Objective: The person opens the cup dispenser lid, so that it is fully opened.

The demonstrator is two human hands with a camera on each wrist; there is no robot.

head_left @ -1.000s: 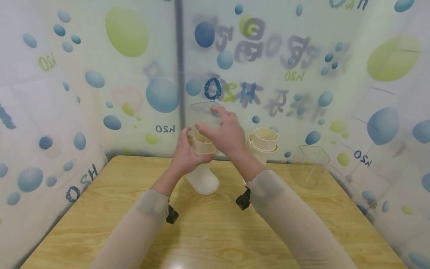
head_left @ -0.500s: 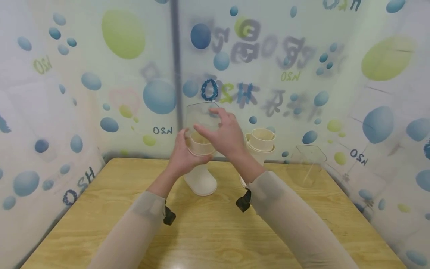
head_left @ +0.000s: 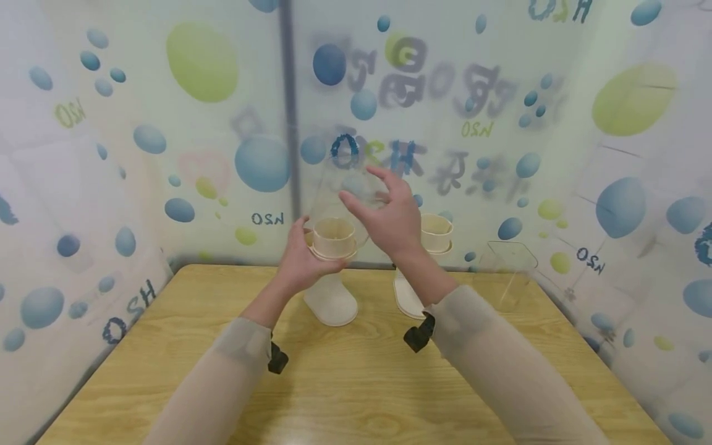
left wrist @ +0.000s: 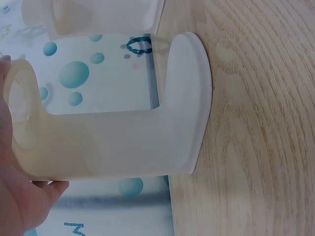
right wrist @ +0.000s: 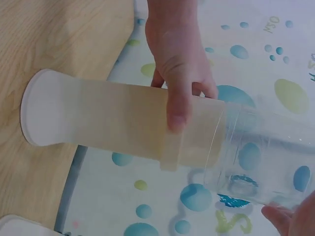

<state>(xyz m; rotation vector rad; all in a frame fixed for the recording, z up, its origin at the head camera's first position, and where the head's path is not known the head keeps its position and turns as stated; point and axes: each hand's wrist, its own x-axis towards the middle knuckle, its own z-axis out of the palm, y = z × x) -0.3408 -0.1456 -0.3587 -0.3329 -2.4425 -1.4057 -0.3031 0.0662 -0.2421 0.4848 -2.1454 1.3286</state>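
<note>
My left hand (head_left: 300, 259) grips the upper part of a cream plastic stand (head_left: 334, 303), just below its round collar. That stand is upright on a broad, flat foot; the left wrist view shows the foot on the wood. Above the collar, my right hand (head_left: 394, 216) holds a clear see-through container (right wrist: 266, 152) between thumb and fingers. The container leans to one side in the head view, its outline faint against the wall. In the right wrist view its lower end overlaps the collar's rim, and only fingertips (right wrist: 278, 216) of my right hand show there.
A second cream stand (head_left: 408, 293) is close on the right, partly behind my right forearm. Another clear container (head_left: 506, 272) stands at the table's right back. The wooden table (head_left: 345, 383) ends at a bubble-printed wall (head_left: 222, 154) behind and on both sides.
My right hand has shifted right and slightly up with the clear container, which has gone from nearly upright over the collar to leaning. My left hand keeps its grip on the stand.
</note>
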